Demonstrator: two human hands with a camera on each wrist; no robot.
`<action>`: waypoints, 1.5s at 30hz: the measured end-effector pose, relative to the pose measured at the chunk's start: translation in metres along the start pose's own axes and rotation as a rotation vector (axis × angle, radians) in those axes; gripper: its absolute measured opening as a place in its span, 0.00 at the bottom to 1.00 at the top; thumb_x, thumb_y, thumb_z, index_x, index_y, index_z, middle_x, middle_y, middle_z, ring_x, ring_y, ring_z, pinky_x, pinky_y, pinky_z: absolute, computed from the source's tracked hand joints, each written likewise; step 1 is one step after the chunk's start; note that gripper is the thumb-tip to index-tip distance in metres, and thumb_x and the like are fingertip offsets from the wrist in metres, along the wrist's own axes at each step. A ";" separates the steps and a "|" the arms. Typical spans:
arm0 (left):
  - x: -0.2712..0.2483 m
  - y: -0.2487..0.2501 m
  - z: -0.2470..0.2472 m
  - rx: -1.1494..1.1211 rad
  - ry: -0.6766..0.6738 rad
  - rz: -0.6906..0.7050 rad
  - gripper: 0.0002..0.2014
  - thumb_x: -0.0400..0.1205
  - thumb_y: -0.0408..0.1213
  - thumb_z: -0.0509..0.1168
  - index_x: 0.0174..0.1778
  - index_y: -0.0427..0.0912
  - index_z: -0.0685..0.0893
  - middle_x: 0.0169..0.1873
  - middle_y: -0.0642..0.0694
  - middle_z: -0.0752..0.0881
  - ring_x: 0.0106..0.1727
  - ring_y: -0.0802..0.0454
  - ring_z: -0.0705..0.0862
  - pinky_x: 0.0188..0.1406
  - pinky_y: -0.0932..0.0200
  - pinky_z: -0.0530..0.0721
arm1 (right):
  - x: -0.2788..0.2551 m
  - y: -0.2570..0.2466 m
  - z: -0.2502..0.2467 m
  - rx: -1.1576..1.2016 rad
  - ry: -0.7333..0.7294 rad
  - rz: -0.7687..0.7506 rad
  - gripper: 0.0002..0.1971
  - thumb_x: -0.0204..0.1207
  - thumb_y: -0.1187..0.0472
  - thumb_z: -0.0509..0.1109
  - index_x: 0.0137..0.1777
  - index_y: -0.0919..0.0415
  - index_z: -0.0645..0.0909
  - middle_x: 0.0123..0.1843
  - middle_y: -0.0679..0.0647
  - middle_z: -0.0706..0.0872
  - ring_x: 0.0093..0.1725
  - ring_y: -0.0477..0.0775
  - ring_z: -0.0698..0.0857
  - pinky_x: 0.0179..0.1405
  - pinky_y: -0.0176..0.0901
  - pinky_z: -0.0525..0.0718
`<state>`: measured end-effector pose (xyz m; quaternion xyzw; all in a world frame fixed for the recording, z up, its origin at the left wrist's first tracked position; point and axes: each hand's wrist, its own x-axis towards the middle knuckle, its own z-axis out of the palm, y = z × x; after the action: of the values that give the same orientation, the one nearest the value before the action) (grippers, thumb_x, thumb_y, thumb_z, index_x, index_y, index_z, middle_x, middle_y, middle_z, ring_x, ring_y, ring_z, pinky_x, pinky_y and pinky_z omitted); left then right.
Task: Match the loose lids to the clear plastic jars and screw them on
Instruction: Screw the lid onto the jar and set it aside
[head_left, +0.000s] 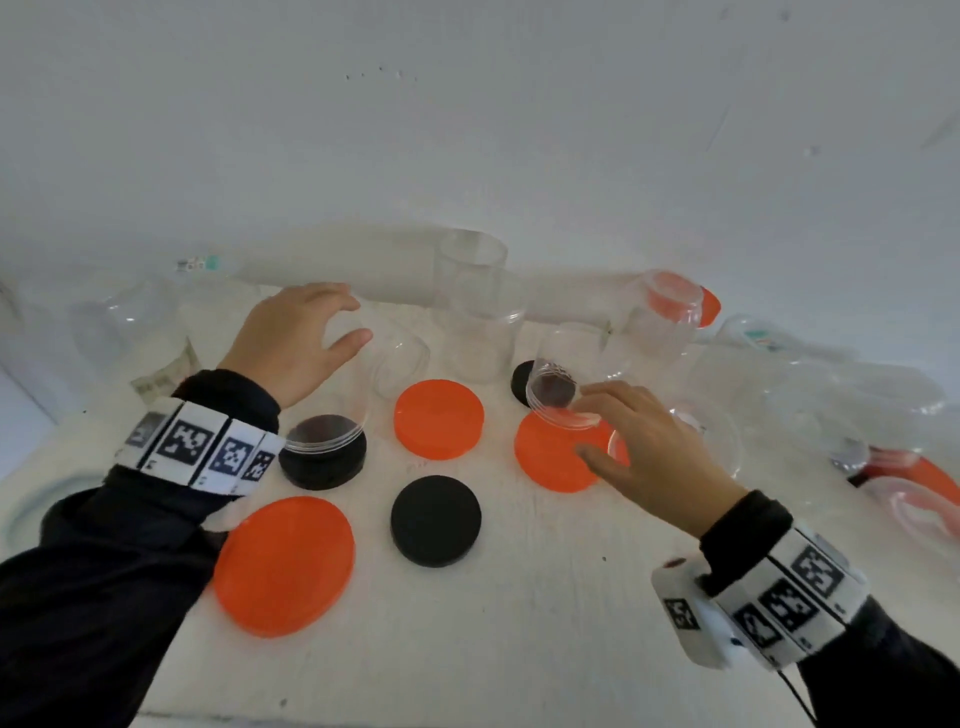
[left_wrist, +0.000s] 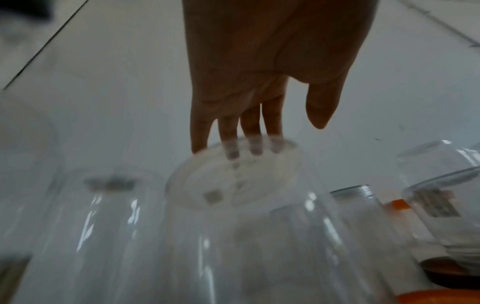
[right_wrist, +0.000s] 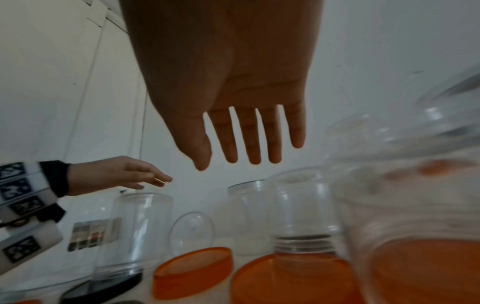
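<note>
White table, empty clear jars, loose orange lid, black lid

Left wrist view blurring badly — clear jars smearing together, edges untraceable. Left hand fingertips showing only through jar base (contact unclear). Orange lid being cut by bottom edge. Head view: jars at right merging into glare; sleeve hiding orange lid's left rim.

Clear jars inverted among loose orange and black lids
</note>
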<state>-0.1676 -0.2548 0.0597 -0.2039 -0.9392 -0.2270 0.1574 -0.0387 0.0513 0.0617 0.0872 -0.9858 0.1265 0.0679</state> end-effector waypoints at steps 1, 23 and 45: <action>-0.002 0.010 -0.001 0.001 0.032 0.062 0.19 0.81 0.46 0.63 0.64 0.40 0.80 0.69 0.45 0.77 0.71 0.47 0.73 0.70 0.49 0.67 | -0.005 0.010 -0.003 -0.005 0.040 0.024 0.21 0.74 0.54 0.72 0.66 0.56 0.78 0.69 0.48 0.76 0.68 0.54 0.74 0.63 0.52 0.76; 0.018 0.077 0.109 0.444 -0.857 0.056 0.48 0.74 0.61 0.67 0.81 0.53 0.43 0.82 0.47 0.43 0.81 0.39 0.46 0.77 0.37 0.55 | -0.027 0.083 -0.007 -0.132 -0.154 0.189 0.52 0.61 0.49 0.78 0.80 0.40 0.48 0.78 0.54 0.51 0.74 0.66 0.57 0.67 0.61 0.74; 0.001 0.094 0.080 -0.005 -0.565 0.042 0.45 0.65 0.56 0.76 0.77 0.61 0.61 0.76 0.52 0.60 0.73 0.44 0.59 0.71 0.47 0.64 | -0.066 0.061 0.024 0.601 0.094 0.090 0.44 0.55 0.63 0.83 0.68 0.49 0.63 0.65 0.47 0.65 0.66 0.47 0.70 0.55 0.23 0.71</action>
<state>-0.1417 -0.1387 0.0259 -0.2790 -0.9408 -0.1602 -0.1066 0.0119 0.1137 0.0143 0.0538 -0.9029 0.4191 0.0790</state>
